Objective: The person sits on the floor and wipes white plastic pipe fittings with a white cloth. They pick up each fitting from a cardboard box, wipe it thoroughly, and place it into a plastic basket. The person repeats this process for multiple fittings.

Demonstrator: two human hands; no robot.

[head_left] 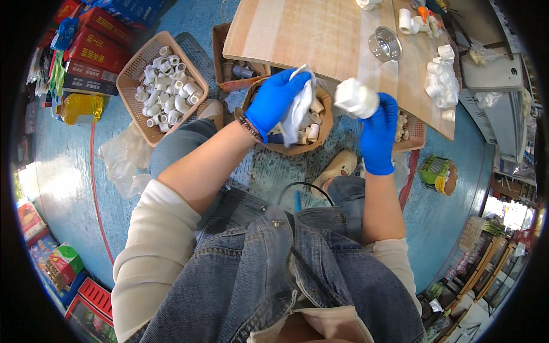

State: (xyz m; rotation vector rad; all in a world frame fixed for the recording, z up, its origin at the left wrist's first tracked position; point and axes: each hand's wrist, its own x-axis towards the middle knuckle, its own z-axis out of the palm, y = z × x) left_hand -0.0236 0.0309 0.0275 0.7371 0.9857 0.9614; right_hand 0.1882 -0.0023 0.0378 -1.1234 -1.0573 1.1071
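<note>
Both of my hands wear blue gloves. My left hand [274,102] is closed round a white cloth [299,106], which hangs down over an open cardboard box [322,134] of pipe fittings. Held up at the table's near edge, a white plastic pipe fitting [355,98] is gripped by the fingers of my right hand [380,136]; it is slightly blurred. Cloth and fitting are apart. Inside the box, several white and cream fittings [312,131] show, partly hidden by the cloth and my left hand.
A wooden table [297,34] bears a metal bowl [385,44], a bagged bundle of white fittings [442,83] and loose fittings [406,22]. At left, a peach basket [127,86] holds many fittings. Another basket [420,137] stands under the table's right side. A plastic bag [123,157] lies on the floor.
</note>
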